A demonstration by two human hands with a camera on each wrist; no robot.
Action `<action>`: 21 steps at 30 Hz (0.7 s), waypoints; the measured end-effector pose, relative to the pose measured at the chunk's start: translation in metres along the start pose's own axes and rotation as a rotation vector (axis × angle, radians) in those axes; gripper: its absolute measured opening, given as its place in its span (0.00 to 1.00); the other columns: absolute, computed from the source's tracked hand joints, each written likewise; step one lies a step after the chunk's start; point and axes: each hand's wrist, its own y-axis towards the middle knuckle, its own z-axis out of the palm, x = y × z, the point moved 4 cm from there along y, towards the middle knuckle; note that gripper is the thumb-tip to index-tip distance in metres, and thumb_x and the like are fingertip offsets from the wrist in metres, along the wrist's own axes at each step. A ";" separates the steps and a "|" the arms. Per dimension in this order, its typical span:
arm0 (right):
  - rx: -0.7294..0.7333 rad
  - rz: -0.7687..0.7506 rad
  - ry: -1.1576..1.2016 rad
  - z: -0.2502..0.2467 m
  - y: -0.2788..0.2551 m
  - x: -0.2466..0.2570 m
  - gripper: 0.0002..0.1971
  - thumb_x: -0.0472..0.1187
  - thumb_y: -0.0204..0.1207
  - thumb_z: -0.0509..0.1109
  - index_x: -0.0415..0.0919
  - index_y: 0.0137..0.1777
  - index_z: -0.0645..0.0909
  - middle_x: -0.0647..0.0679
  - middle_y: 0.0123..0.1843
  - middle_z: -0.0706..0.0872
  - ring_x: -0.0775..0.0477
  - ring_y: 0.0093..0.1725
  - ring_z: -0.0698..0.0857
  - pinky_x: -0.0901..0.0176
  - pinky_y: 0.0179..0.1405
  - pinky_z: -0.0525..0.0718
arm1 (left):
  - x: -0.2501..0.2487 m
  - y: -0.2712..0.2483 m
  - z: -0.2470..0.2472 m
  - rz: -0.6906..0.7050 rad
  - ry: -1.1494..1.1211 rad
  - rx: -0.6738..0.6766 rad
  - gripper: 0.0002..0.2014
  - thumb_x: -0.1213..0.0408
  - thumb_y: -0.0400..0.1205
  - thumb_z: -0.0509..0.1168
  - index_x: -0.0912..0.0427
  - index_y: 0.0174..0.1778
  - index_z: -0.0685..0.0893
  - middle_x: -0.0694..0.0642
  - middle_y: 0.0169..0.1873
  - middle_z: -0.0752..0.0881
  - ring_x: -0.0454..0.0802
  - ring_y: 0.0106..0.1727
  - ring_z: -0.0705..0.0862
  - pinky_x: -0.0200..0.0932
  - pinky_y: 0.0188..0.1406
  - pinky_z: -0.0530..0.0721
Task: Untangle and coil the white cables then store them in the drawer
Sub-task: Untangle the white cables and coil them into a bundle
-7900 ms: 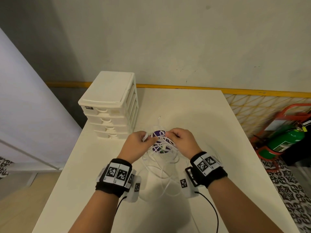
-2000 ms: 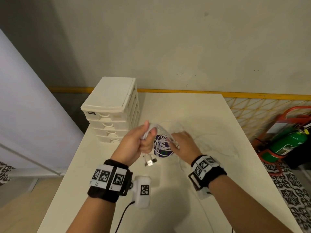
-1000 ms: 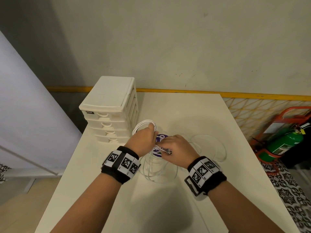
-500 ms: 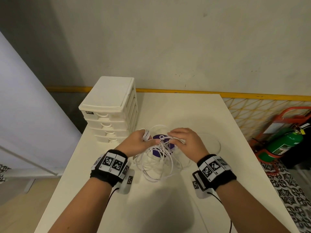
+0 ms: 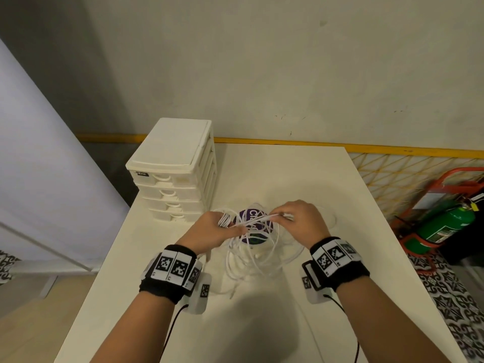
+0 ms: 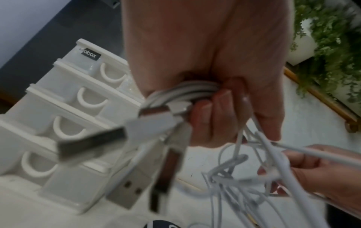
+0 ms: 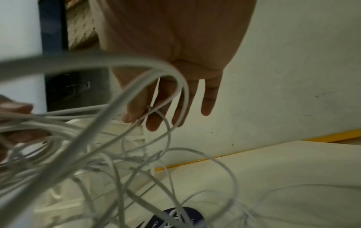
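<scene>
The left hand (image 5: 209, 233) has its grip curled round a coiled bundle of white cables (image 6: 187, 91), USB plugs (image 6: 125, 191) dangling (blurred). The right hand (image 5: 301, 221) pinches loose strands between thumb and fingers. Tangled loops hang over the bench (image 5: 327, 184), above a purple disc (image 5: 255, 229), near the closed drawer unit (image 5: 178, 163).

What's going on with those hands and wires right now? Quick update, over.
Left hand grips a coiled bundle. Right hand pinches a strand. White cables still tangled over the table. Drawer unit shut.
</scene>
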 end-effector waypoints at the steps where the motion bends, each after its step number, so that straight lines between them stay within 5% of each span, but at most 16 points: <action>1: -0.034 0.009 0.016 -0.001 0.000 -0.005 0.08 0.49 0.74 0.72 0.50 0.49 0.89 0.54 0.45 0.90 0.50 0.46 0.85 0.50 0.51 0.81 | 0.001 -0.001 -0.001 -0.017 -0.020 -0.011 0.20 0.52 0.75 0.75 0.59 0.27 0.74 0.49 0.17 0.70 0.45 0.18 0.67 0.37 0.21 0.67; 5: -0.237 -0.031 0.182 -0.014 -0.014 -0.005 0.15 0.53 0.78 0.65 0.47 0.58 0.85 0.58 0.53 0.85 0.59 0.54 0.81 0.59 0.58 0.80 | 0.010 0.001 -0.014 -0.122 -0.237 -0.225 0.18 0.56 0.79 0.71 0.63 0.28 0.79 0.54 0.17 0.71 0.49 0.17 0.67 0.38 0.19 0.69; 8: -0.144 -0.171 0.204 -0.005 -0.026 0.028 0.27 0.68 0.74 0.59 0.50 0.58 0.85 0.59 0.55 0.85 0.62 0.57 0.78 0.64 0.65 0.68 | 0.011 0.001 -0.014 -0.147 -0.322 -0.333 0.16 0.57 0.80 0.70 0.61 0.28 0.82 0.60 0.23 0.79 0.51 0.25 0.74 0.38 0.24 0.71; 13: 0.136 -0.175 -0.211 0.043 -0.028 0.039 0.34 0.74 0.67 0.53 0.54 0.61 0.83 0.57 0.63 0.81 0.54 0.69 0.72 0.36 0.79 0.45 | 0.003 -0.001 0.001 -0.157 -0.502 -0.236 0.18 0.58 0.82 0.67 0.58 0.27 0.77 0.49 0.14 0.70 0.44 0.15 0.63 0.33 0.15 0.60; 15: 0.172 -0.069 -0.211 0.042 -0.022 0.023 0.29 0.69 0.72 0.54 0.51 0.55 0.87 0.57 0.61 0.82 0.53 0.67 0.74 0.35 0.79 0.43 | 0.004 -0.003 -0.001 -0.130 -0.498 -0.150 0.17 0.55 0.81 0.67 0.58 0.28 0.78 0.50 0.16 0.67 0.47 0.18 0.61 0.35 0.17 0.59; 18: 0.004 -0.054 -0.154 0.019 -0.014 0.005 0.07 0.48 0.72 0.73 0.51 0.49 0.89 0.56 0.53 0.86 0.49 0.58 0.80 0.34 0.78 0.51 | 0.003 -0.011 -0.009 -0.083 -0.309 -0.025 0.15 0.57 0.75 0.75 0.61 0.31 0.78 0.50 0.16 0.67 0.46 0.18 0.62 0.35 0.18 0.61; 21: -0.131 -0.033 -0.106 -0.005 -0.009 -0.012 0.22 0.29 0.64 0.75 0.54 0.53 0.88 0.52 0.51 0.82 0.52 0.51 0.81 0.43 0.73 0.64 | 0.007 -0.016 -0.020 -0.063 -0.153 -0.005 0.08 0.65 0.72 0.78 0.61 0.35 0.84 0.49 0.18 0.72 0.44 0.20 0.66 0.34 0.19 0.65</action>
